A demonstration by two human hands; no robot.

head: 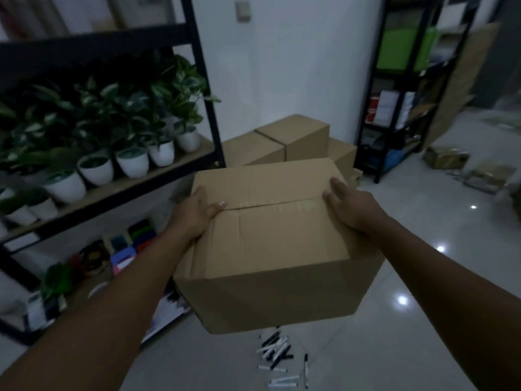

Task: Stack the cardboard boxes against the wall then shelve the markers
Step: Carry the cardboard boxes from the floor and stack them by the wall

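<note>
A taped brown cardboard box (276,238) hangs in the air in front of me, carried between both hands. My left hand (197,213) grips its left edge with the thumb on top. My right hand (349,201) grips the right edge, fingers spread over the lid. Beyond it, several more cardboard boxes (284,139) sit on the floor against the white wall. Black and white markers (279,359) lie scattered on the floor tiles below the carried box.
A black shelf rack (208,103) on the left holds white potted plants (132,162) and coloured items lower down. Another black rack (394,114) stands right of the boxes. Loose packages (448,158) lie on the glossy floor at far right.
</note>
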